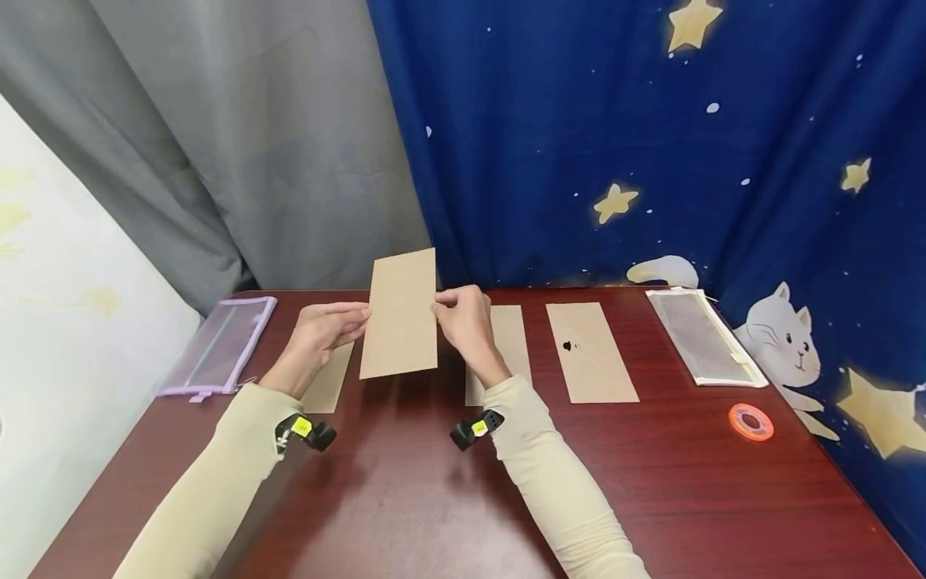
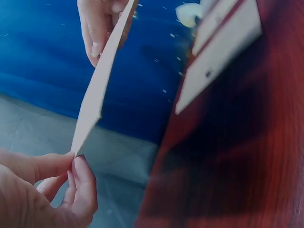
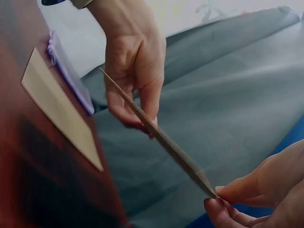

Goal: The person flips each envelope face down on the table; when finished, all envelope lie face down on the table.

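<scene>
A plain brown kraft card (image 1: 400,314), stiff and rectangular, is held up above the table between both hands. My left hand (image 1: 318,334) pinches its left edge with thumb and fingers. On the opposite long edge, the right hand (image 1: 469,322) pinches it between thumb and fingertips. The left wrist view shows the card (image 2: 97,90) nearly edge-on, running from one hand to the other. Three similar cards lie on the table: a left one (image 1: 329,382) partly behind the left hand, a middle one (image 1: 515,342) partly covered by the right wrist, and a right one (image 1: 600,366) with a small black print.
A purple-edged mesh zip pouch (image 1: 220,346) lies at the table's left side. On the right lies a cream-edged mesh pouch (image 1: 702,334), with an orange ring-shaped roll (image 1: 739,426) in front of it. Grey and blue starry curtains (image 1: 550,145) hang behind the dark red table (image 1: 405,515).
</scene>
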